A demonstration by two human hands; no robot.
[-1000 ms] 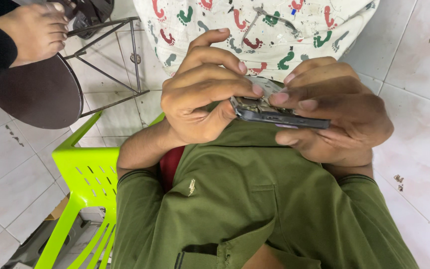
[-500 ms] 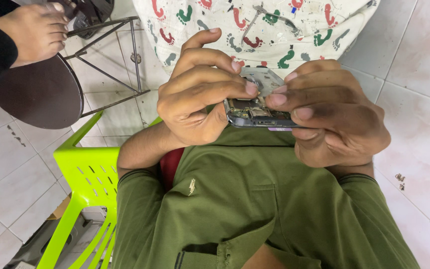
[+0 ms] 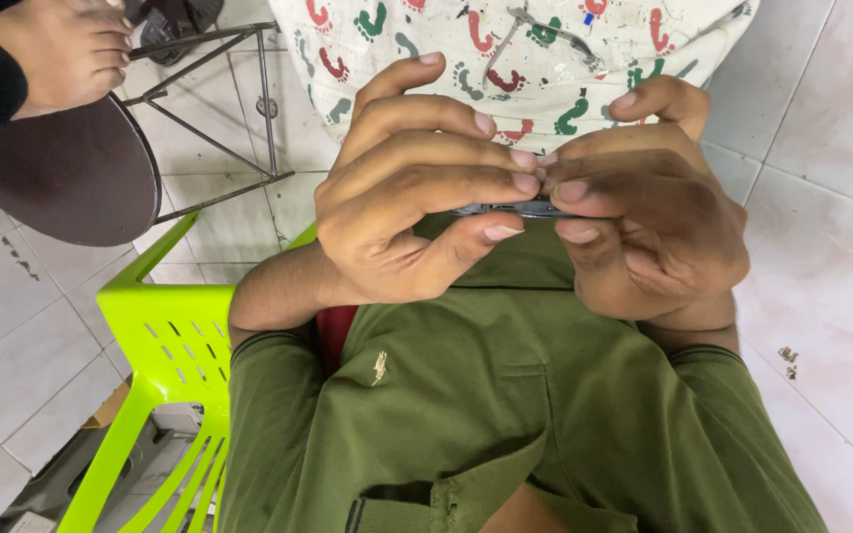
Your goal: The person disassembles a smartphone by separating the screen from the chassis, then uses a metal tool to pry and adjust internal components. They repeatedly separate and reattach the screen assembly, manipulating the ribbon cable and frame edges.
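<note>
Head view shows left hand [image 3: 417,188] and right hand [image 3: 644,212] pinching shut on a thin dark device [image 3: 517,208] edge-on, seemingly mid-inspection, calling for steady fingertip control.

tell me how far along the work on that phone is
Done: nothing here shows a finished step. In hand: both the left hand and right hand pinch the thin dark phone edge-on, fingertips along its rim. Left: cannot tell; the fingers hide most of it.
</note>
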